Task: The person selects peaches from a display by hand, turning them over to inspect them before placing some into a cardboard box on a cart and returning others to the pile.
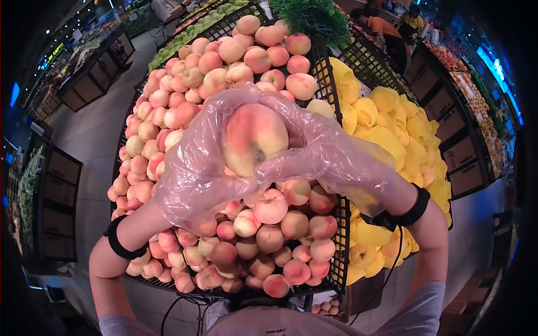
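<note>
Between my two gloved hands is a large peach, red at the upper left and pale yellow-green elsewhere, with a dark greyish spot low on its side. My left hand wraps it from the left and below. From the right, my right hand curls round it, its thumb near the dark spot. Both hands wear thin clear plastic gloves. Underneath lies a heap of peaches in black plastic crates, with the held peach raised above them.
Fruit in yellow foam nets is piled to the right. Green leafy stuff and green produce lie beyond the peaches. Display stands flank the aisles. A person in orange is at the back right. A cable hangs by my right forearm.
</note>
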`<state>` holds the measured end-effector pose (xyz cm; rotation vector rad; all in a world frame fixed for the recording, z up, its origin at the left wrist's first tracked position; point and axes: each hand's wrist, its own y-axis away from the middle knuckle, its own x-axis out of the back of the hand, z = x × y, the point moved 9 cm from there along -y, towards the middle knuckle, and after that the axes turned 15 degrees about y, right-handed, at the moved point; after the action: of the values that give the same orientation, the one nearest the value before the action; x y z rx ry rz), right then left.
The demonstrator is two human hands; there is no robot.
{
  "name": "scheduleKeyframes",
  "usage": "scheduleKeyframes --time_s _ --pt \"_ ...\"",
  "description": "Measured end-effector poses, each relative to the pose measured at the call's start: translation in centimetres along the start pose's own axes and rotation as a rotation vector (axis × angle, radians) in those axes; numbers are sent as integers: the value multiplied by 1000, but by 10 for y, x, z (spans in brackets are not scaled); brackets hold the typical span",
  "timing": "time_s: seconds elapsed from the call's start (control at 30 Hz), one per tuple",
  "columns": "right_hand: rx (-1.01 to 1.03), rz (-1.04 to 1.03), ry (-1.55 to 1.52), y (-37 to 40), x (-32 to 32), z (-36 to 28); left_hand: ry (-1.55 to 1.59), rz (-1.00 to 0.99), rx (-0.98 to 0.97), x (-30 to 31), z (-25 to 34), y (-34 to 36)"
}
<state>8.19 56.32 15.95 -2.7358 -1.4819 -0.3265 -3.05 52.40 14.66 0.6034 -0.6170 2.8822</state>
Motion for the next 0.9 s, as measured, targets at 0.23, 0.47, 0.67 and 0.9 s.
scheduleKeyframes --time_s 0.23,0.47,0.67,0.9 --pt "82 -39 16 13 -10 -10 -1 -8 -32 0 13 9" --pt "131 -55 35 22 -13 -7 10 -7 -62 -5 21 16" --pt "163 -55 55 31 -17 -8 20 0 -83 -8 25 25" --pt "207 -45 79 42 -23 -5 -20 -13 -91 -11 43 36"
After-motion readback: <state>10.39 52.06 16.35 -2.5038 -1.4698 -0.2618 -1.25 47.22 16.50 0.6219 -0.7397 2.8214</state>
